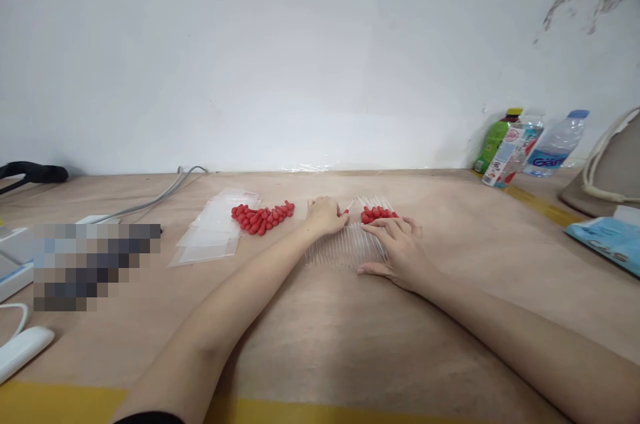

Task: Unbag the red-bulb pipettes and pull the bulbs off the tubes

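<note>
My left hand (326, 216) is closed, with a dropper (347, 211) at its thumb and fingertips; a red bulb and a thin pale tube show. My right hand (403, 252) rests at the right end of a row of clear thin tubes (345, 247), thumb and fingers apart. Just beyond its fingertips lie several droppers with red bulbs (376, 213), their clear tubes pointing away toward the wall. Left of my left hand is a pile of loose red rubber bulbs (260, 219). My hands partly cover the clear tubes.
Clear plastic bags (213, 231) lie fanned out under the bulb pile's left side. Drink bottles (510, 147), a grey bag (613, 161) and a blue packet (605, 241) are on the right. Grey cables (163, 194) and a white device (25, 351) are on the left.
</note>
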`<state>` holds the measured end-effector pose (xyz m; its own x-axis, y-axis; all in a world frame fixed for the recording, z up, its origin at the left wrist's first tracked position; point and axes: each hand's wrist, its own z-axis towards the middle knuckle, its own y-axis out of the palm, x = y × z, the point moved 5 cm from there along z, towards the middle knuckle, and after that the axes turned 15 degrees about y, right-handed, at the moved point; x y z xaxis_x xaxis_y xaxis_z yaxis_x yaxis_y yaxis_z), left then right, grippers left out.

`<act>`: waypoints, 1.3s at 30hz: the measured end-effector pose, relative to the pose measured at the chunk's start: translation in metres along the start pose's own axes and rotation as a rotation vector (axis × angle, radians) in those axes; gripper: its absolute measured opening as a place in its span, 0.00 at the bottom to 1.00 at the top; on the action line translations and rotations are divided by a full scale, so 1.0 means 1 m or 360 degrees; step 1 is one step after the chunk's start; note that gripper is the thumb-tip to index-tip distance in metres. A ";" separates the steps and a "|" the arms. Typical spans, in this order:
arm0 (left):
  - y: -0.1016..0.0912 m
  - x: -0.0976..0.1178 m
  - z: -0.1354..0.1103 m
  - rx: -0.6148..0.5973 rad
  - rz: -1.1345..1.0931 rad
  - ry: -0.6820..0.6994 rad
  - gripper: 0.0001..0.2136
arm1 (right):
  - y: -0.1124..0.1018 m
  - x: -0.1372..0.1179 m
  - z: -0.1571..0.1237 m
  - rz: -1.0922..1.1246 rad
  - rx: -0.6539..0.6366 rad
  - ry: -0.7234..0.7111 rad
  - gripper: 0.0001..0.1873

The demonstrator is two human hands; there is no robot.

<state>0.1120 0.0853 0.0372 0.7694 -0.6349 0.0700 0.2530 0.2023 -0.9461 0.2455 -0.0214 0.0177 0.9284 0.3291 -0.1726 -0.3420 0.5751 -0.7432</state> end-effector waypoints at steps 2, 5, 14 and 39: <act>-0.007 0.000 -0.008 0.0094 0.0027 -0.0036 0.15 | 0.001 0.001 0.000 0.0000 0.0016 0.0001 0.38; -0.022 -0.002 -0.028 0.0244 0.0058 -0.0043 0.13 | -0.001 0.000 -0.001 0.0016 0.0068 -0.0016 0.39; -0.047 -0.002 -0.116 0.0586 0.0075 0.0493 0.06 | -0.023 -0.022 -0.006 0.0182 0.0500 -0.0169 0.36; -0.031 0.034 -0.125 0.0472 -0.0260 0.0916 0.08 | -0.010 -0.051 -0.014 0.0477 0.0070 -0.0470 0.08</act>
<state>0.0570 -0.0355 0.0294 0.2926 -0.9548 -0.0526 0.5534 0.2139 -0.8050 0.2031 -0.0543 0.0250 0.7077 0.6833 -0.1796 -0.6023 0.4505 -0.6590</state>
